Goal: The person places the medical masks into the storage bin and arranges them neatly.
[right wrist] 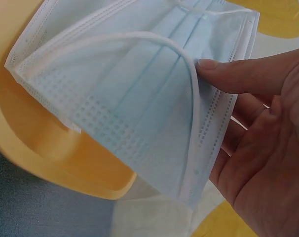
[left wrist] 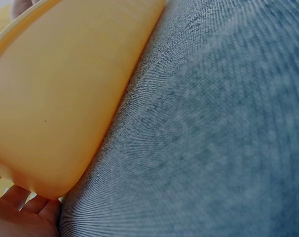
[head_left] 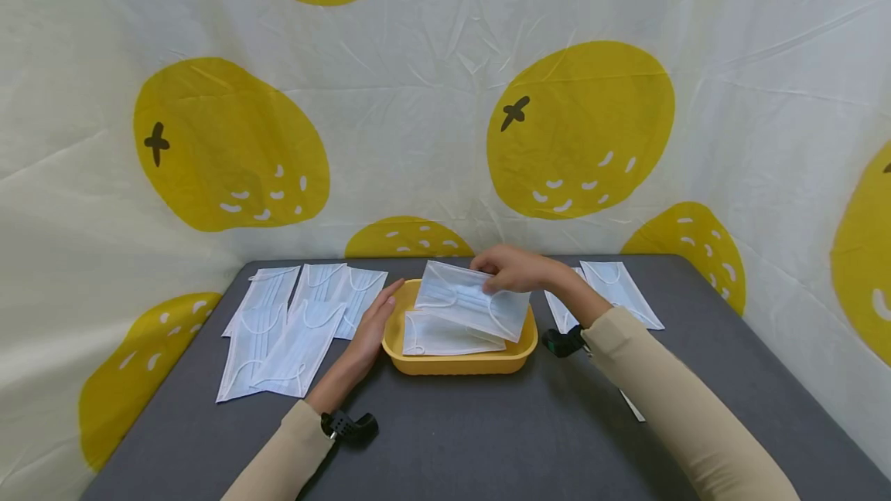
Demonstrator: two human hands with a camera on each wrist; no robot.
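Fingers (right wrist: 228,76) pinch a mask (head_left: 462,294) partly hiding the tray (head_left: 455,366).

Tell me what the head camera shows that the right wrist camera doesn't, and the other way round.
Only the head view: the left hand at the left end of the yellow tray, and loose face masks lying on the gray table.

Only the right wrist view: the palm side of the right hand.

Both: the right hand pinching a pleated face mask, the tray, the table and the fruit-print backdrop.

Beige long sleeves (head_left: 682,393), black wrist devices (head_left: 355,429), apparently strapped on
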